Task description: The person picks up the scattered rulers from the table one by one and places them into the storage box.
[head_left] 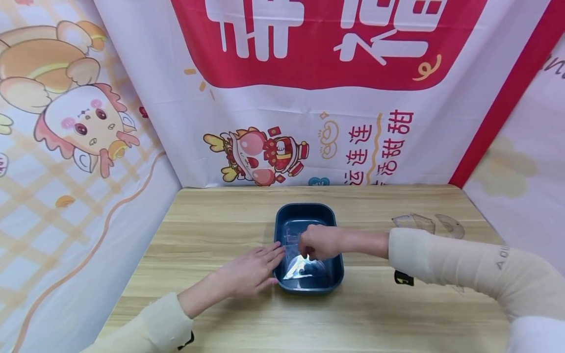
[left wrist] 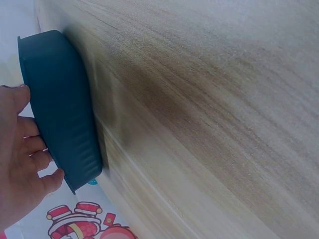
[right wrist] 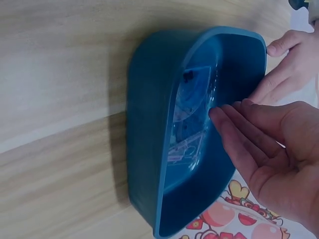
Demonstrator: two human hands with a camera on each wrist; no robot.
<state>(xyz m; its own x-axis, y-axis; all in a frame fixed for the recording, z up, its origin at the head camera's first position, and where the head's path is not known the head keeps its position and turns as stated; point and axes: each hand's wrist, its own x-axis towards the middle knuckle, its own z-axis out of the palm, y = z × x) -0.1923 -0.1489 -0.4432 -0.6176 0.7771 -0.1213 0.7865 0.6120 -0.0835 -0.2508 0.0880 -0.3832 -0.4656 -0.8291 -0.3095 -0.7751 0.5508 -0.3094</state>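
Dark-blue tray (head_left: 311,289) at twelve o'clock: my left hand (head_left: 253,268), fingers relaxed, touches its nine-o'clock side; my right hand (head_left: 324,241), loosely bent, seemingly empty, should handle the clear drawing templates (head_left: 302,269) inside by their edges.

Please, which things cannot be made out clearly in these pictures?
Head view: the right hand covers part of the clear pieces in the tray.
Head view: the right sleeve partly hides clear drawing tools.
Left wrist view: the tray hides its own inside.
Right wrist view: the picture's edge cuts off part of the left hand.
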